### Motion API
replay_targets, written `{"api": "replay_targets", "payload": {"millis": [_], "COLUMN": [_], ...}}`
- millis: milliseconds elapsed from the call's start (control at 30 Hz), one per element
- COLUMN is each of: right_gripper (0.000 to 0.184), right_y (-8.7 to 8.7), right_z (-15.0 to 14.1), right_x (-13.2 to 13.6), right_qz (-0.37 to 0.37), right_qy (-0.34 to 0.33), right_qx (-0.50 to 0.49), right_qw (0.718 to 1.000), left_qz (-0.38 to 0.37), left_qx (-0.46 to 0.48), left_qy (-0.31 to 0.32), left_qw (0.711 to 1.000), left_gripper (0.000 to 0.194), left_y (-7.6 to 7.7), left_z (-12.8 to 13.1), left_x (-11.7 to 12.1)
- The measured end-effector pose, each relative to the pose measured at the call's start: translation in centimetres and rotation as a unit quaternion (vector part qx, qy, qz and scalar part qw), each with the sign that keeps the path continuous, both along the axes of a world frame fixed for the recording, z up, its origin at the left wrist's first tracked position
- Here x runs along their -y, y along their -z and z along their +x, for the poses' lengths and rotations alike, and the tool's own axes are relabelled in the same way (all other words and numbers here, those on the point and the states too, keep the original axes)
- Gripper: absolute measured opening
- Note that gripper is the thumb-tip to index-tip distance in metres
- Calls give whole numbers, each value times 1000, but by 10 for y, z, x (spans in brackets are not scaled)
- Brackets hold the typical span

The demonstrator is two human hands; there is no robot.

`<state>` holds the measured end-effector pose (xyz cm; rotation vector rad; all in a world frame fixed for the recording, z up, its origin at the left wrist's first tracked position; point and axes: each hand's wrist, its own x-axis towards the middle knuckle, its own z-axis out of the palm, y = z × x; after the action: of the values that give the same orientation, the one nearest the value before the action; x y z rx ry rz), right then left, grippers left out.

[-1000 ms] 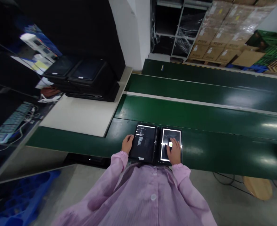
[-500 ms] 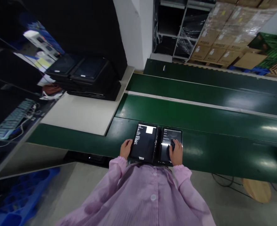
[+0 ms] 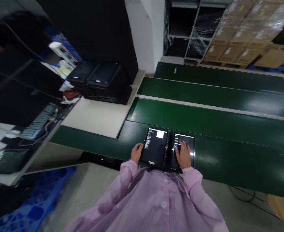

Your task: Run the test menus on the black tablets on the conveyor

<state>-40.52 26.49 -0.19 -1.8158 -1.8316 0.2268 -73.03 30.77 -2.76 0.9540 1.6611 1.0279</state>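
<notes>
Two black tablets lie side by side at the near edge of the green bench, both with lit screens. The left tablet shows small white text and a white square, with a label at its lower edge. My left hand is closed at this tablet's left edge, its fingertips partly hidden. Over the right tablet, my right hand has its fingers apart and stretched toward the screen, which shows a short list. That hand covers part of the display.
Stacked black tablets stand on a white board at the left. Beyond them are a keyboard and cables. The green bench runs off to the right. Cartons and a rack stand behind; a blue pallet lies lower left.
The view has turned a little left, so everything sits further right. My right hand's fingers have shifted up and spread over the right tablet's screen. My left hand stays at the left tablet's edge.
</notes>
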Motion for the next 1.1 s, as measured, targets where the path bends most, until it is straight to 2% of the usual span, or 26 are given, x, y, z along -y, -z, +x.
{"api": "replay_targets", "payload": {"millis": [200,333,433,700,1100], "right_gripper": [55,62,65,59,62], "right_y": [12,25,35,41,38], "right_z": [29,54,64,66,59], "right_x": [23,44,54,60,62], "right_qz": [51,29,1,-14,-27], "right_qy": [116,239,290,320,319], "right_qx": [-93,-208,-244,-273,-264], "right_qw": [988,948,926,907,910], "left_qz": [3,3,2,-5,12], "left_qx": [12,20,20,9,-58], "left_qy": [-5,-3,-2,-4,21], "left_qw": [1000,1000,1000,1000,998], "left_gripper": [50,51,50,54,54], "left_y": [0,1,2,2,0], "left_z": [1,1,0,-2,-2], "left_x": [3,3,2,3,5]}}
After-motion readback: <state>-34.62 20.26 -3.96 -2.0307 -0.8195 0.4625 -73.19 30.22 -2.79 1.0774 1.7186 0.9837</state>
